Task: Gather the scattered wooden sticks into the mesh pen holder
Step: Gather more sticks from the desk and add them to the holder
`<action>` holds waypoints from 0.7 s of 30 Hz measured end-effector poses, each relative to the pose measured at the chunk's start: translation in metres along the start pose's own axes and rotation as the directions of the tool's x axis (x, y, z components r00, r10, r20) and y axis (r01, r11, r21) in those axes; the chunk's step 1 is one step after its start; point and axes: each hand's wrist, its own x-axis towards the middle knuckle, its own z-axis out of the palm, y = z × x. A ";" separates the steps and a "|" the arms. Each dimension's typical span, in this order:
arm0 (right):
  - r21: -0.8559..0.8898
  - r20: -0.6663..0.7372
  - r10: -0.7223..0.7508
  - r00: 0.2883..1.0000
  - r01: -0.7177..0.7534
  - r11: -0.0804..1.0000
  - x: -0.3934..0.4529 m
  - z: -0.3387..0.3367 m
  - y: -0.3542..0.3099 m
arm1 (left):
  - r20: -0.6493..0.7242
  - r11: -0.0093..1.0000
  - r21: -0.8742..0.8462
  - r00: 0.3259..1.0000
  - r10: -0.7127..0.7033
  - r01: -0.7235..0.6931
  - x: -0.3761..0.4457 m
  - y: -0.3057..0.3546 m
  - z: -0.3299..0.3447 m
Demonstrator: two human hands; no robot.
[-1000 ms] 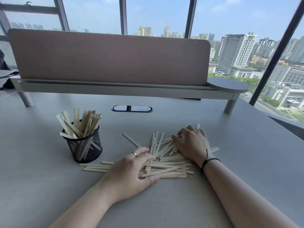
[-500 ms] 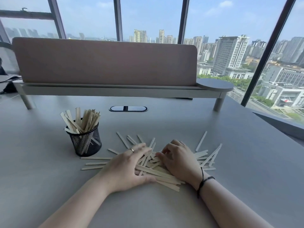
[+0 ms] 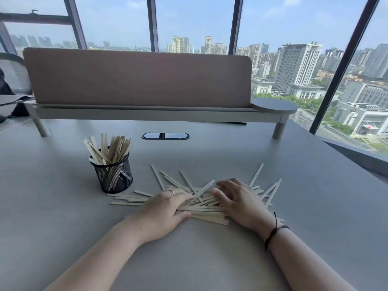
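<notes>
A loose pile of pale wooden sticks (image 3: pixel 206 209) lies spread on the grey desk (image 3: pixel 210 259) in front of me. My left hand (image 3: pixel 163 213), with a ring on one finger, lies palm down on the left part of the pile, its thumb along the pile's near edge. My right hand (image 3: pixel 241 203), a black cord at the wrist, rests on the right part with fingers spread and slightly bent, tips on the sticks. The black mesh pen holder (image 3: pixel 114 176) stands upright to the left of the pile, with several sticks (image 3: pixel 109 149) poking out of it.
A few stray sticks (image 3: pixel 128 199) lie just below the holder, others (image 3: pixel 270 189) fan out right of my right hand. A pink divider panel (image 3: pixel 138 78) on a raised shelf crosses the back of the desk. A cable port (image 3: pixel 165 136) sits mid-desk.
Both hands have drawn closer together over the pile, pushing the sticks inward. The right hand came in from the far right, leaving a few sticks fanned out behind it.
</notes>
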 end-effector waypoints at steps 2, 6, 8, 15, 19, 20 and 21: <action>-0.038 0.011 -0.032 0.999 0.032 0.999 -0.001 0.000 -0.006 | 0.005 0.995 0.081 0.999 0.054 -0.055 -0.001 0.003 0.004; -0.120 0.034 -0.062 0.997 0.066 0.991 -0.003 -0.001 -0.011 | 0.009 0.900 0.388 0.978 0.209 -0.196 0.000 0.016 0.012; -0.135 0.051 -0.055 0.997 0.062 0.989 -0.003 0.000 -0.011 | 0.007 0.865 0.453 0.971 0.238 -0.215 0.000 0.023 0.013; -0.099 0.060 -0.039 0.997 0.045 0.994 -0.001 0.003 -0.009 | -0.028 0.802 0.562 0.964 0.263 -0.202 0.008 0.038 0.015; -0.088 0.066 -0.057 0.996 0.062 0.994 -0.002 0.003 -0.011 | -0.085 0.827 0.540 0.968 0.237 -0.155 0.010 0.041 0.018; -0.086 0.068 -0.061 0.996 0.067 0.994 -0.002 0.002 -0.011 | -0.094 0.830 0.538 0.969 0.230 -0.145 0.009 0.041 0.018; -0.084 0.071 -0.062 0.996 0.068 0.994 -0.002 0.002 -0.012 | -0.101 0.836 0.531 0.969 0.223 -0.137 0.008 0.041 0.017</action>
